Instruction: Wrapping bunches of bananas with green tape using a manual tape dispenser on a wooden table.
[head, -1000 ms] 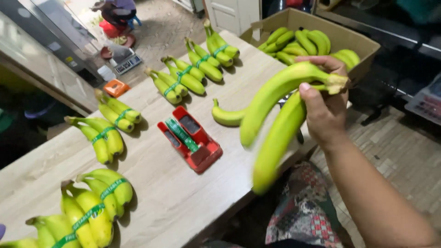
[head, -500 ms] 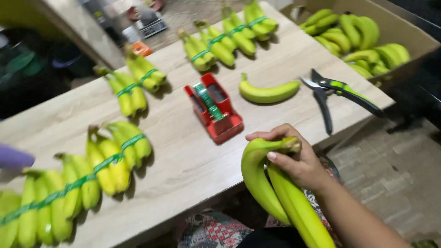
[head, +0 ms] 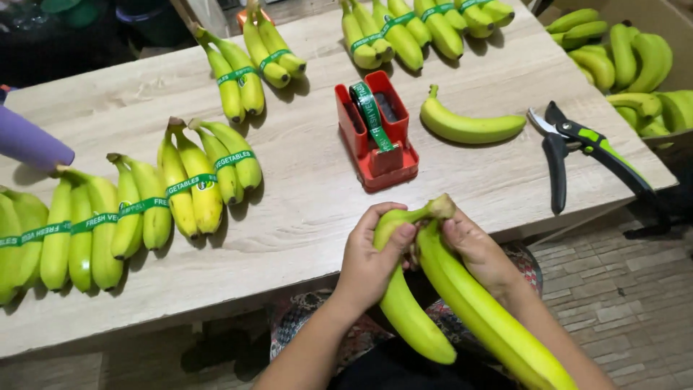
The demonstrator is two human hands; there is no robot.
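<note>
— Green all over from up here: what have my hands got?

— I see your left hand (head: 372, 256) and right hand (head: 476, 253) both clenched on a pair of bananas (head: 462, 303) joined at the stem, held just off the near edge of the pale wooden tabletop (head: 310, 202), over your lap. Left fingers (head: 393, 238) wrap the left banana's neck; right fingers (head: 451, 230) press at the crown.

— And the labels?

— A red tape dispenser (head: 375, 133) sits mid-tabletop with a green printed band running over its top. The same green band with white lettering circles the banana bunch (head: 206, 177) to the left, the bunches further left at the edge, and those along the far side.

— Anything unbanded?

— I make out a single loose banana (head: 469, 126) right of the dispenser, then black and green pruning shears (head: 577, 148) beside it. A brown cardboard box (head: 675, 141) at the right corner holds more green bananas. A purple sleeve (head: 29, 141) enters at far left
</note>
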